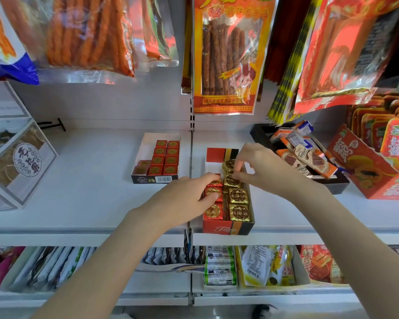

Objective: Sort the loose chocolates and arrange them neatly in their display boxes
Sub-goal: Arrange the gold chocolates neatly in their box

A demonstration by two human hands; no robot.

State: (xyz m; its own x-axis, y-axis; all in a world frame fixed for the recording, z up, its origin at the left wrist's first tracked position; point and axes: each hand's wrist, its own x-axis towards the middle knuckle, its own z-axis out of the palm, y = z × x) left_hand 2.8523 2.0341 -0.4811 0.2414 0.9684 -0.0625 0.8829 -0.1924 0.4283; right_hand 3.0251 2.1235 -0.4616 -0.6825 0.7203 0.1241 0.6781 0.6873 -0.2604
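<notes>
Head view shows us working in the red, gold and black Fileo display box point(226, 228) at the front edge of the white shelf point(90, 180). Our left hand point(182, 199) rests on the red-wrapped chocolates point(213, 212) in the box's left column, fingertips pressing one of them. Our right hand point(256, 166) pinches a gold-wrapped chocolate point(229, 164) at the far end of the right column, above the three gold ones point(238, 204) already lying flat there.

We judge the job well along: both columns run in colour order toward the front, while the back of this box is unfilled and the pinched piece is tilted, not yet seated. The white display box point(148, 143) just to the left holds two tidy columns of red squares, plus a few darker pieces at its front left corner that may need sorting; its left side is bare.

Hanging snack packets point(226, 54) crowd overhead, and a black tray point(336, 185) of chocolate bars point(304, 157) sits close beside our right wrist.
</notes>
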